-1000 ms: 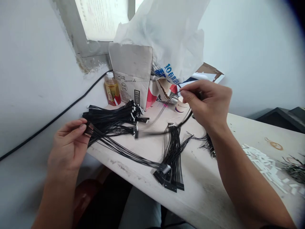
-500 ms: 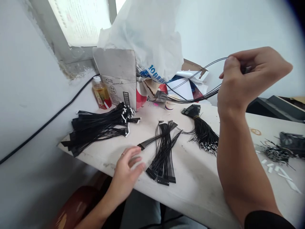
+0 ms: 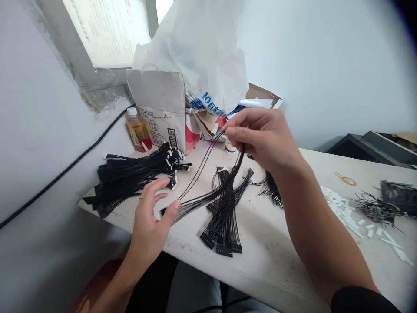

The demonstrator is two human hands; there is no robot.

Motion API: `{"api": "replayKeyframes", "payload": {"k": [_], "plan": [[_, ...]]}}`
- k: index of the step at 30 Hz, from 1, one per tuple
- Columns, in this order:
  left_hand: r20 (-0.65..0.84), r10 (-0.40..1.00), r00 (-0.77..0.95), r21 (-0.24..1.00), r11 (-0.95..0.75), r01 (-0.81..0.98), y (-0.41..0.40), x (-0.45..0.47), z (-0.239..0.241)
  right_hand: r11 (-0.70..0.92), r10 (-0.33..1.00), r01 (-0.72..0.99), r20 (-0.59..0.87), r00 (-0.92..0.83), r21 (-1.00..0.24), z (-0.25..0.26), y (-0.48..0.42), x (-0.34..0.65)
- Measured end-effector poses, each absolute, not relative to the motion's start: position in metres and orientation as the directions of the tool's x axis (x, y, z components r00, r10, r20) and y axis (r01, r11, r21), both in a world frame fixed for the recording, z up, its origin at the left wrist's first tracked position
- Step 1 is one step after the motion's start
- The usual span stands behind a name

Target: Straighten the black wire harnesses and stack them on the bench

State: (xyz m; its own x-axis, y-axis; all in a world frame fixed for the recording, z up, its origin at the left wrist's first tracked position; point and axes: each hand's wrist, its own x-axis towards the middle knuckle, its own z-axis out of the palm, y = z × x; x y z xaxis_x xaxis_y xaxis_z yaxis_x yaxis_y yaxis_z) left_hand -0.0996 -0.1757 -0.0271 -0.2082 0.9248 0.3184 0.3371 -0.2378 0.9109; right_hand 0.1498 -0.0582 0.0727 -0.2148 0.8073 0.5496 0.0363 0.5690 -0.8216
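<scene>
My right hand is closed on a black wire harness and holds it up above the table. Its wires hang down to the left, ending in a dark connector close to my left hand. Two wires bow away from the rest of the bundle. My left hand is open, thumb and fingers apart around the connector end; whether it touches the wires I cannot tell. Below the held harness lies a crossed pile of black harnesses. Left of it rests a bigger stack of harnesses with white connectors.
A drink bottle and a cardboard box under a white plastic bag stand at the back. Behind my right forearm is a tied wire bundle. White pieces, rubber bands and wire scraps lie right.
My right hand has come down and left with the harness, whose connector end swung from the back toward the front left. My left hand has shifted left and slightly up.
</scene>
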Motion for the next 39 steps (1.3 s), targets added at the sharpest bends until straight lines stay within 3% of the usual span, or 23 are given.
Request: {"api": "replayKeyframes", "payload": {"k": [2,5,7,11,21,30,39], "plan": [[0.195,0.967,-0.163,0.954,-0.149,0.26,-0.174,-0.105,-0.025,0.496,0.827,-0.003,0.474,-0.301,-0.868,0.068,-0.059,0.141],[-0.131,0.987,0.088,0.991,0.127,0.045,-0.177,-0.111,-0.024,0.465,0.844,-0.041,0.457,-0.282,-0.884,0.064,-0.054,0.139],[-0.21,0.964,0.165,0.972,0.223,-0.071,-0.179,-0.113,-0.026,0.449,0.859,-0.038,0.443,-0.256,-0.893,0.063,-0.049,0.144],[-0.178,0.984,0.027,0.973,0.18,-0.148,-0.179,-0.119,-0.03,0.337,0.913,0.045,0.315,-0.259,-0.94,0.067,-0.039,0.166],[-0.056,0.988,-0.147,0.998,0.052,-0.032,-0.181,-0.122,-0.021,0.182,0.973,0.204,0.147,-0.176,-0.962,0.056,-0.017,0.202],[-0.086,0.968,-0.236,0.996,0.089,0.005,-0.169,-0.14,-0.023,0.039,0.939,0.184,-0.027,-0.342,-0.982,0.043,-0.004,0.195],[-0.107,0.983,-0.146,0.993,0.114,0.039,-0.165,-0.144,-0.03,0.104,0.945,0.242,0.02,-0.327,-0.965,0.028,0.011,0.195]]}}
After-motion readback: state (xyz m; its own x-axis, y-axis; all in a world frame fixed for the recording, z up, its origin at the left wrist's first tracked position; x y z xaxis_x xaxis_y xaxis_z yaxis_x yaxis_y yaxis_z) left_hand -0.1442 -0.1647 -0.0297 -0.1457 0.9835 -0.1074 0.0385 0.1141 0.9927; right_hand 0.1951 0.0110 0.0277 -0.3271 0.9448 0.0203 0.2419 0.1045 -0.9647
